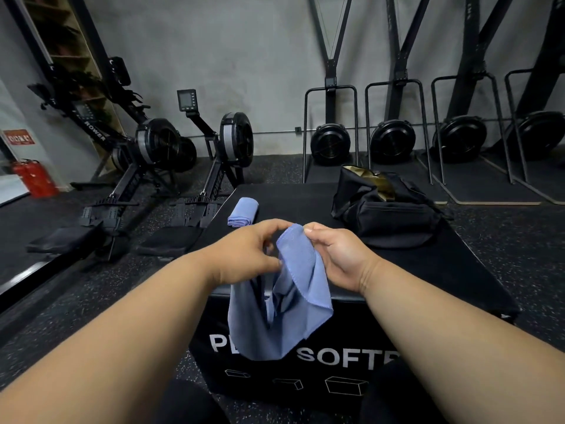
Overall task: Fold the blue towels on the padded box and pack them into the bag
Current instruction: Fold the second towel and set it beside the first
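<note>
A black padded box (397, 270) stood on a dark speckled floor (504, 255), white lettering and small box outlines printed on its near side. On its top, toward the far left corner, lay a folded blue towel (243, 212). Toward the far right sat a black bag (388, 209), its mouth open and showing a gold-coloured lining.

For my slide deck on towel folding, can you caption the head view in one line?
Both hands hold up an unfolded blue towel over the padded box, folded towel and open bag behind.
</note>
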`<state>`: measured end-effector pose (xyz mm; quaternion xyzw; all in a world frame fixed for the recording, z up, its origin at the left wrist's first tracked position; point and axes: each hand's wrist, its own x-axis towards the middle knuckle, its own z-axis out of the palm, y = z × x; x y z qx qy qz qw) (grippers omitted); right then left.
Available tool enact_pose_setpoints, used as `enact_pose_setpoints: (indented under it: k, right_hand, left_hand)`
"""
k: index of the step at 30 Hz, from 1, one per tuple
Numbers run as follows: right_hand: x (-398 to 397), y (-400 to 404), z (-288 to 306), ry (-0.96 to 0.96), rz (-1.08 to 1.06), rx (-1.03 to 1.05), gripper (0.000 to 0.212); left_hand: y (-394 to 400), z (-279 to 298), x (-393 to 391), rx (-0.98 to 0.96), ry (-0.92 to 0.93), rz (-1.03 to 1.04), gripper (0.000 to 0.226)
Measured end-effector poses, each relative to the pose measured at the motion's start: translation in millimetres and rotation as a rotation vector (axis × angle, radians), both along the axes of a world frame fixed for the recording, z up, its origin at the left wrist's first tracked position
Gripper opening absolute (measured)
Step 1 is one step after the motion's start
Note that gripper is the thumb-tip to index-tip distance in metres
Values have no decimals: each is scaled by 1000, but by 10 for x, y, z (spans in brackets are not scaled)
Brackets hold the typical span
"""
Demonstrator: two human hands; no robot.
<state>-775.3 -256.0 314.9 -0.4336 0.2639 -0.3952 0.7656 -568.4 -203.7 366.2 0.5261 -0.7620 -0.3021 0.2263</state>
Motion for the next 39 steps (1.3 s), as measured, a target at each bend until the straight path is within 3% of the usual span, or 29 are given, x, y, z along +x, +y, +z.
enact_pose_setpoints:
  k: [3, 5, 9, 11, 15, 19, 23, 27, 33, 35, 39]
  right_hand:
    - [-1, 49, 20, -31, 21, 35, 21]
    - [-7, 72, 28, -8, 7, 39, 19]
    - [-5, 82, 14, 73, -49, 3, 21]
    - [-17, 94, -4, 134, -53, -42, 19]
    - [-4, 134, -14, 151, -17, -68, 14]
    - [-9, 178, 21, 189, -22, -91, 16]
    - [-32, 212, 0, 344, -72, -170, 11]
    - [-54, 252, 18, 464, -93, -383, 35]
    - [-35, 273, -125, 674, -107, -529, 48]
    - [-14, 263, -162, 713, -152, -546, 41]
    - [18, 222, -137, 776, -265, -591, 3]
  left_hand:
    - [29, -26, -89, -149, -59, 20, 66]
    - [20, -32, -93, -210, -62, 62, 59]
    - [22, -28, -131, -236, -7, 62, 5]
    - [13, -26, -135, -228, 8, 90, 6]
    - [47, -52, -153, -244, -1, 39, 40]
    - [22, -138, -177, -243, -4, 50, 26]
    - [22, -129, -146, -184, 70, 121, 21]
    - [-10, -150, -92, -114, 85, 192, 7]
    - [-46, -177, -105, -56, 83, 253, 1]
    - [-42, -178, -123, -31, 105, 266, 4]
    - [-53, -199, -91, 3, 143, 277, 17]
